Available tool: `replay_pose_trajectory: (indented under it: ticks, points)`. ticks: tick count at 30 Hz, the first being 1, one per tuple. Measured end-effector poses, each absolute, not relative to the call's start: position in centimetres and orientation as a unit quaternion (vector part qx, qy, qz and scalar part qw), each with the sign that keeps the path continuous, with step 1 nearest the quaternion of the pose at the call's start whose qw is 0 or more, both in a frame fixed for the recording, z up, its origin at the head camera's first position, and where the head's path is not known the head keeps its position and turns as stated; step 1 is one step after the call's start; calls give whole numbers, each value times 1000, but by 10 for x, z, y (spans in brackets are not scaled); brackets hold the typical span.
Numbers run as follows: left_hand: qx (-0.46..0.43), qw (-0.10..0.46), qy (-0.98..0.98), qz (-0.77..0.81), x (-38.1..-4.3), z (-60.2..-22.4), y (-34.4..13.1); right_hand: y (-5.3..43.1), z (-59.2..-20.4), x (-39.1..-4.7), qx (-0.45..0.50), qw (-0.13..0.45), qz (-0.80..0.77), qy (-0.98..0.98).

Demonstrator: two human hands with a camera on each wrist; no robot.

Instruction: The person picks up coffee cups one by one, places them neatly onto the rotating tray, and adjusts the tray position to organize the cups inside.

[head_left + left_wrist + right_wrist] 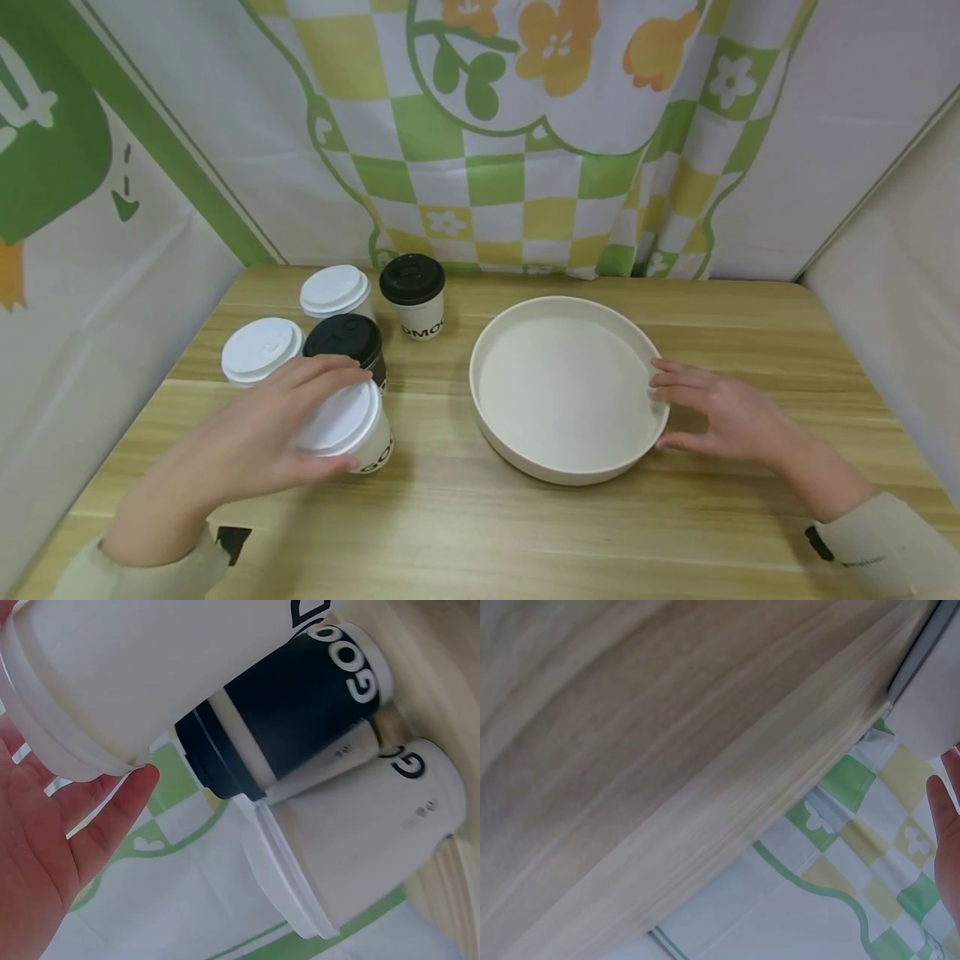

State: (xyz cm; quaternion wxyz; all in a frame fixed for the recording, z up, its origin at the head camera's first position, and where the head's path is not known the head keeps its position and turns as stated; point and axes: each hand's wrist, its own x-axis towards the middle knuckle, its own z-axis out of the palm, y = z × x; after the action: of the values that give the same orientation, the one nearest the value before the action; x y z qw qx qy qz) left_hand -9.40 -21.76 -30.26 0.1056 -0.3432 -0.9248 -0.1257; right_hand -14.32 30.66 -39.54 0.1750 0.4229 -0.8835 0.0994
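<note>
In the head view, my left hand (258,437) grips the front white-lidded paper cup (352,421) around its lid, thumb on the near side and fingers over the far side. The left wrist view shows this cup (150,667) from the side. Just behind it stands a black paper cup (345,337) with a black lid, partly hidden by my fingers. My right hand (738,417) touches the right side of a round cream tray (573,477), fingertips at its rim and thumb low against the outer wall. The tray holds nothing.
Two more white-lidded cups stand at the left, one nearer (261,350) and one farther back (335,289). A white cup with a black lid (420,317) is behind the black cup. A checked curtain (495,179) hangs along the wooden table's (480,542) back edge.
</note>
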Motion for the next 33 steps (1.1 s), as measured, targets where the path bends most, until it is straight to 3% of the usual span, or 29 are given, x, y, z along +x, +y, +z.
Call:
replay_pose_trajectory:
  ticks: [33]
  points:
    - [-426,83,-881,-190,-145,-262,-146,307,-401,-144,442,192,159,-861]
